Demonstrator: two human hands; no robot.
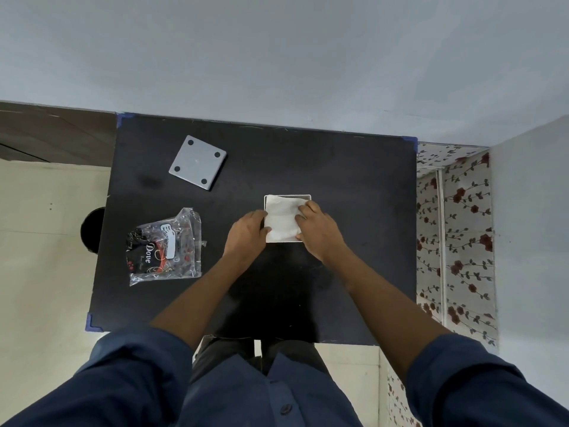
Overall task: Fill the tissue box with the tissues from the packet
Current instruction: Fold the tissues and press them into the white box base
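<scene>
The tissue box [303,197] holds the white tissues [283,221]; the packet [164,246] lies apart, flattened. My left hand [248,232] and right hand [318,231] press fingers together on the stack's sides.

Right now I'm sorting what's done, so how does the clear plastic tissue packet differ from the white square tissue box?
The clear plastic tissue packet lies flat, crumpled and untouched at the table's left; the white square tissue box stands open-topped at centre, holding white tissues that both hands press down. The packet looks emptied; the box looks full. Both rest on the black table.
</scene>
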